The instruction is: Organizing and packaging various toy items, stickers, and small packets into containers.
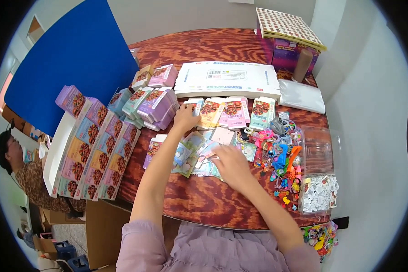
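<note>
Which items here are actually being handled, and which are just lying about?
In hand:
- left hand on a flat pastel printed carton
- right hand on loose pastel cards

Lying about:
- large white flat box
- clear plastic tray
- brown cylinder

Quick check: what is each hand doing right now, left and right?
Left hand: fingers on a small flat box, grip cannot be told.
Right hand: open, palm down on the loose cards.

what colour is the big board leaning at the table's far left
Solid blue board, plain with no pattern; clearest in the head view.
</note>
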A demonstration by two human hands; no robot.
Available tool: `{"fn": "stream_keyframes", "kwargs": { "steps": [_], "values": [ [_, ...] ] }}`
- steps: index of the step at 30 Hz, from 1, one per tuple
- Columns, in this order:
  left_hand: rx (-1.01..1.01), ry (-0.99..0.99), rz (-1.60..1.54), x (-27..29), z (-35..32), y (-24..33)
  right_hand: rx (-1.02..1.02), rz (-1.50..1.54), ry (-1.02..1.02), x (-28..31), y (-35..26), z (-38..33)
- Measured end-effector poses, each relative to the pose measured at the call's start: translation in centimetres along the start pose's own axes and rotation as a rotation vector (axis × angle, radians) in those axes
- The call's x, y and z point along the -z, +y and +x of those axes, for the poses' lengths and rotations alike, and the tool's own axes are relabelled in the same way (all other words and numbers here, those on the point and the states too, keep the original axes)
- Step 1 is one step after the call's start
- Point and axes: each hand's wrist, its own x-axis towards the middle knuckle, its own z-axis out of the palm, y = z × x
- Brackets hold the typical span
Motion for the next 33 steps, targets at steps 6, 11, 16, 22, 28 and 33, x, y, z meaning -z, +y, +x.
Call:
{"fn": "stream_keyframes", "kwargs": {
  "steps": [6, 11, 16, 22, 28, 33],
  "values": [
    [-0.06, 0.034, -0.021, -0.2, 0.0, 0.4, 0.204, -0.393, 0.243, -6.4, 7.6, 10.0],
    [0.011, -0.025, -0.026, 0.1, -0.3, 1.5, 0.208, -0.283, 0.118, -3.9, 9.0, 9.5],
    [0.104, 0.056, 0.006, -0.3, 0.6, 2.5, 0.146, -0.139, 0.135, -4.1, 9.1, 10.3],
    [0.081, 0.025, 0.016, 0.0, 1.0, 2.1, 0.206, -0.413, 0.254, -4.6, 7.2, 12.2],
    [0.017, -0.017, -0.015, 0.4, 0.9, 1.5, 0.238, -0.543, 0.213, -6.0, 8.5, 14.8],
    [0.001, 0.049, -0.001, -0.2, 0.4, 1.0, 0.155, -0.422, 0.011, -5.5, 10.2, 15.2]
  ]
}}
